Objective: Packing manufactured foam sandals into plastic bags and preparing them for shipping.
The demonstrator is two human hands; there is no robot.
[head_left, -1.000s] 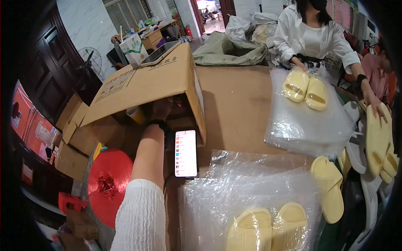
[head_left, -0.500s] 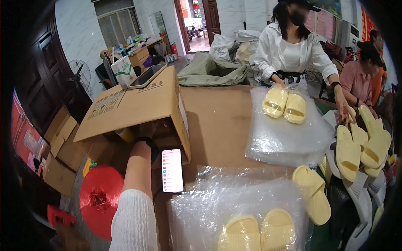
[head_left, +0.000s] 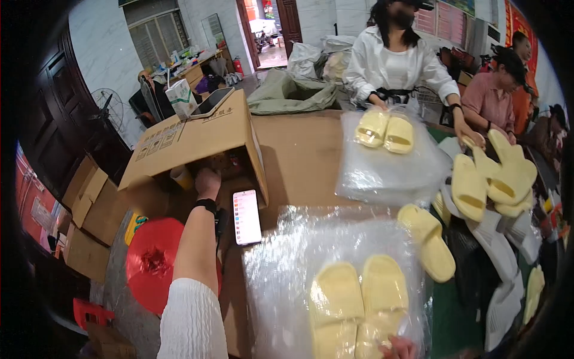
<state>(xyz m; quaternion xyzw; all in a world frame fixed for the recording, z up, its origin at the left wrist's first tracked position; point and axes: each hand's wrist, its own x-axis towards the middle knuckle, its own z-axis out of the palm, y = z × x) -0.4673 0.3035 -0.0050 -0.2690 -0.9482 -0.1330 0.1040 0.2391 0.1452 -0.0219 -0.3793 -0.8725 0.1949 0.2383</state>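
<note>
My left hand [head_left: 207, 181] reaches into the open side of a cardboard box [head_left: 194, 137]; its fingers are hidden by the hand and the box's shade. A yellow roll-like thing [head_left: 181, 178] stands beside it in there. At the bottom edge, my right hand [head_left: 400, 347] shows only in part, its fingers curled against the lower end of a pair of yellow slippers [head_left: 338, 292]; what they pinch is not plain. Those slippers lie on a stack of clear plastic bags [head_left: 275, 269], with shiny film over their lower part. A lit phone [head_left: 246, 216] lies between box and bags.
Across the table [head_left: 299, 143], a co-worker [head_left: 397, 66] touches yellow slippers [head_left: 384, 130] on more clear bags [head_left: 382, 176]. Yellow and grey slippers [head_left: 469, 188] pile up at the right. A red plastic roll [head_left: 152, 263] stands left of my arm. A tablet [head_left: 212, 103] lies on the box.
My left hand now shows inside the box, where the flap hid it. My right hand has come in at the bottom edge. The view has shifted, so the near slippers appear higher.
</note>
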